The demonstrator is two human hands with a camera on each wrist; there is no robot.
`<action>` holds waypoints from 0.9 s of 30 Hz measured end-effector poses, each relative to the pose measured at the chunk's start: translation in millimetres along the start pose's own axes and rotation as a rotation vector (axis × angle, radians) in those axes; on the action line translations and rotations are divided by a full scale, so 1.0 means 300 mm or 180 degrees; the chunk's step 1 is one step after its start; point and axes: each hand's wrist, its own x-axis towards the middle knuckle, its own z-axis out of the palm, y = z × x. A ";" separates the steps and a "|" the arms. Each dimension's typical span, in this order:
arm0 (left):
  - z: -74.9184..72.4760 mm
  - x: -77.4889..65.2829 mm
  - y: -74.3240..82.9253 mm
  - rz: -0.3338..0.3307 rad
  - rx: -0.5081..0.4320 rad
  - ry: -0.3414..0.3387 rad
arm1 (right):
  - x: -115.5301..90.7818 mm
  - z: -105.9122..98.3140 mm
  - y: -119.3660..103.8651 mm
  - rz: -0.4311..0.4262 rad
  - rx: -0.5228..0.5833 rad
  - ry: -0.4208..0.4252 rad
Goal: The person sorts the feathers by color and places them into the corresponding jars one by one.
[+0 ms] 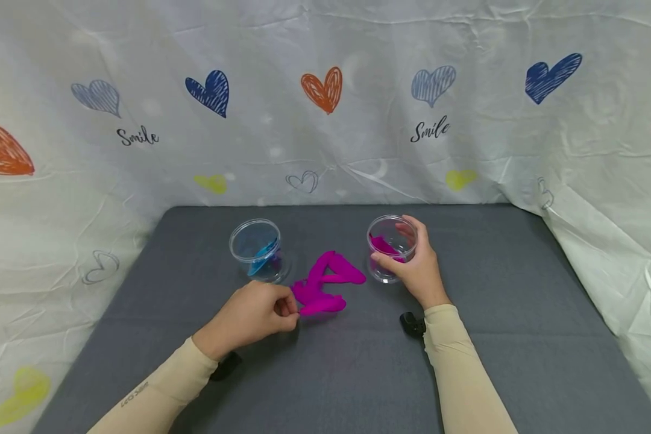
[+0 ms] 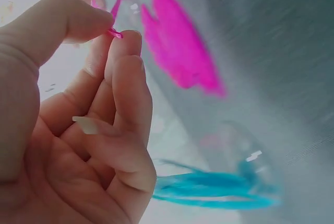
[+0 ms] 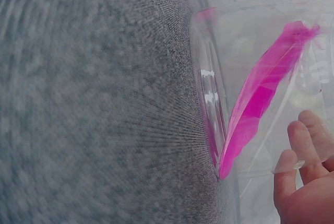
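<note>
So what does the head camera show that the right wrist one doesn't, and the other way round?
Only the head view shows the left hand and the left cup with its blue feather. Only the right wrist view gives a close, side-on look through the right cup at the pink feather slanting inside. Both show that cup and feather, the right hand and the gray table.
</note>
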 end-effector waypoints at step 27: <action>-0.216 0.420 0.243 0.0320 0.0134 -0.0113 | 0.007 0.004 0.007 -0.0034 -0.0003 0.0020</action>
